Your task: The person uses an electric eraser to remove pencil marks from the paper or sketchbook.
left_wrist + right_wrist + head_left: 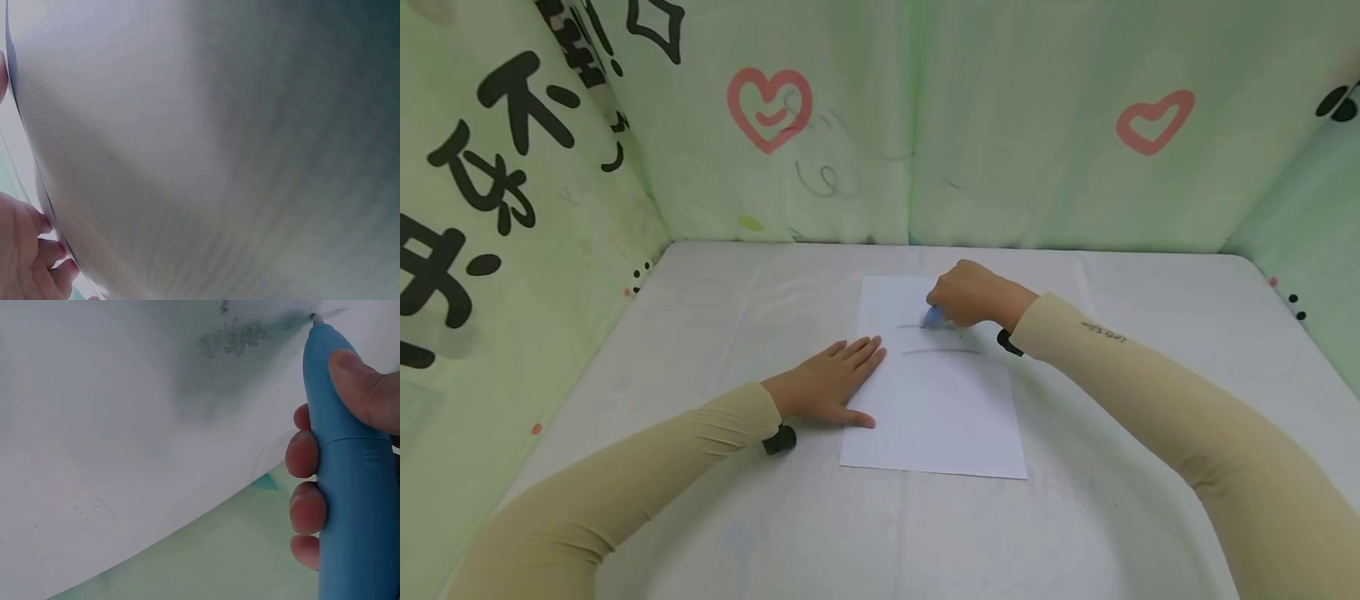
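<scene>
A white sheet of paper (932,417) lies on the table with two grey lines (942,351) across its upper half. My left hand (831,383) rests flat on the sheet's left edge, fingers spread and thumb apart. In the left wrist view, fingertips (50,253) show at the lower left. Over the upper right of the sheet, my right hand (973,296) grips a thick blue electric eraser (356,500). Its small tip, dark at the end, meets the upper line. Grey smudges (231,339) lie beside the tip in the right wrist view.
A white cloth covers the table (737,517). Green curtains (1015,183) with hearts and black characters enclose its back and sides. Black wrist straps (780,440) show at both cuffs. A blurred pale surface fills most of the left wrist view.
</scene>
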Action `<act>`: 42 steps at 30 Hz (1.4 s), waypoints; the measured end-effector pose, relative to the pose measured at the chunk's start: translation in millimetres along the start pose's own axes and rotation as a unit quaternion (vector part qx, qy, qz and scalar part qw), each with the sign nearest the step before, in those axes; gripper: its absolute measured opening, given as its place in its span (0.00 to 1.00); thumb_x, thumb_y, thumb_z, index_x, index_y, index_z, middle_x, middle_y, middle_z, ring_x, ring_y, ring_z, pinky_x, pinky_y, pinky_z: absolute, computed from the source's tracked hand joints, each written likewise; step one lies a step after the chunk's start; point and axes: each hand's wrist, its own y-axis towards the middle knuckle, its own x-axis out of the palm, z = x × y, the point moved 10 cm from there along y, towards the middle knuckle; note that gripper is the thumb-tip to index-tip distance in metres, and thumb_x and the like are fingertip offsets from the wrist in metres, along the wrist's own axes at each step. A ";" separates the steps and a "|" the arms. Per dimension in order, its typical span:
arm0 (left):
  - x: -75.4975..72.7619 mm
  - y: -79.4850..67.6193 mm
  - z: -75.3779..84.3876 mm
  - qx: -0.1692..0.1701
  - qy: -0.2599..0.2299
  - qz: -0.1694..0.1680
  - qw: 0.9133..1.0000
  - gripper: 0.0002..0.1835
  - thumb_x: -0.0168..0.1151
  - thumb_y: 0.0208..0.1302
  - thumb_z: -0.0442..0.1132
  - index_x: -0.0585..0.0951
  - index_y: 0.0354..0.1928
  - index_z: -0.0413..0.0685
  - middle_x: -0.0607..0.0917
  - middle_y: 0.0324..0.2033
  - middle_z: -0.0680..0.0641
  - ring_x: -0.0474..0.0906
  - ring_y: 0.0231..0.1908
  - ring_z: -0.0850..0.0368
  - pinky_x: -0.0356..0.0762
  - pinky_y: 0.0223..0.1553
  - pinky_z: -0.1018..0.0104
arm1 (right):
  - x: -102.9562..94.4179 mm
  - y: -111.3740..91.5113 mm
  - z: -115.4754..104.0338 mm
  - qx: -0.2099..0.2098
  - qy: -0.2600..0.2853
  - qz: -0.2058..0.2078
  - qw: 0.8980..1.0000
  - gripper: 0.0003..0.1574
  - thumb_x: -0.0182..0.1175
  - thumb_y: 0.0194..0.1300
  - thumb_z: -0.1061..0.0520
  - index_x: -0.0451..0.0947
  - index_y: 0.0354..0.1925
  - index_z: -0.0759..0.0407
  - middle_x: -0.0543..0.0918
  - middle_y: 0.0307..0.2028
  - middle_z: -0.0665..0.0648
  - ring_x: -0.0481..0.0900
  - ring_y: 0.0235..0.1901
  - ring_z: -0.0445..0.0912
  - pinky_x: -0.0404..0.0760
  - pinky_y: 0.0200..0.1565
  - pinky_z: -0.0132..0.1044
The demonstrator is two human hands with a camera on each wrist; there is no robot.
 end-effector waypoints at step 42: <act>1.8 0.0 -0.5 -0.001 -0.001 -0.002 1.000 0.55 0.44 0.58 0.75 0.40 0.74 0.45 0.41 0.75 0.45 0.38 0.75 0.50 0.43 0.73 0.51 | -3.1 -15.1 -4.3 -0.041 -0.005 0.091 0.995 0.06 0.59 0.56 0.58 0.73 0.24 0.57 0.72 0.14 0.50 0.59 0.17 0.40 0.57 0.26 0.35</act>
